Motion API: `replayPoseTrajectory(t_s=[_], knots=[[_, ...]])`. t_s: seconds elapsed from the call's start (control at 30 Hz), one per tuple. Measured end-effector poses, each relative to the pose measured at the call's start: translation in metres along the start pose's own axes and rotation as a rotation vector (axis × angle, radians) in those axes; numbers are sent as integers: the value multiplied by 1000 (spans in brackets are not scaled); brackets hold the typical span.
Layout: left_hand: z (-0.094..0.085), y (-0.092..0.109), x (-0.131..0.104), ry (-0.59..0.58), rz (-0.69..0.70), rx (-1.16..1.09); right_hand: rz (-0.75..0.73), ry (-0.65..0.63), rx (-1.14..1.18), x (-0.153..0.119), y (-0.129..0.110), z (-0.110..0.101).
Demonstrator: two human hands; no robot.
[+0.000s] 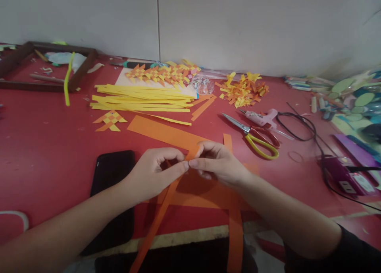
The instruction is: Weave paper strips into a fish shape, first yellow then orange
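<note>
Between thumb and fingers, my left hand [162, 167] pinches an orange paper strip [166, 205] that hangs down past the table edge. My right hand [216, 163] grips the same strip near its upper end, the two thumb tips almost touching. Beneath my hands lies a wide sheet of orange paper [199, 191]. A second orange strip [235, 229] runs under my right wrist and over the edge. Farther back rests a broad orange paper band [163, 132]. To the left is a woven orange and yellow paper fish [110, 121].
Yellow paper strips [143, 98] and a row of woven fish [162, 74] lie at the back. Scissors [253, 136], a pink glue gun [263, 118] and paper scraps [244, 89] sit to the right. A black phone [114, 173] is by my left forearm, a purple corded box [348, 175] far right.
</note>
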State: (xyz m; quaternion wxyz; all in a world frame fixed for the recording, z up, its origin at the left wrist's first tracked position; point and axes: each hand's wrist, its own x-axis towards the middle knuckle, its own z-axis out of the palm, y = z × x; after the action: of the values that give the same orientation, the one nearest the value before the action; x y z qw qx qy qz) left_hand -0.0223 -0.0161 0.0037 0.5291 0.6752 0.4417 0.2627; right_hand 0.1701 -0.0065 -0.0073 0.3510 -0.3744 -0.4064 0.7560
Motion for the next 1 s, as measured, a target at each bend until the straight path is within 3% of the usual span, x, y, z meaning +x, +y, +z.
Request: replayPoseTrajectory(t_s=[0.27,0.57,1.0], knots=[[-2,3,3,-59,-38,77,9,66,28,3,-2,-2],[-1,4,2,-27,-53,75,32,240,111,1,-7,4],[2,-5,8,67,-15,8,-23,358,149,4,-6,7]])
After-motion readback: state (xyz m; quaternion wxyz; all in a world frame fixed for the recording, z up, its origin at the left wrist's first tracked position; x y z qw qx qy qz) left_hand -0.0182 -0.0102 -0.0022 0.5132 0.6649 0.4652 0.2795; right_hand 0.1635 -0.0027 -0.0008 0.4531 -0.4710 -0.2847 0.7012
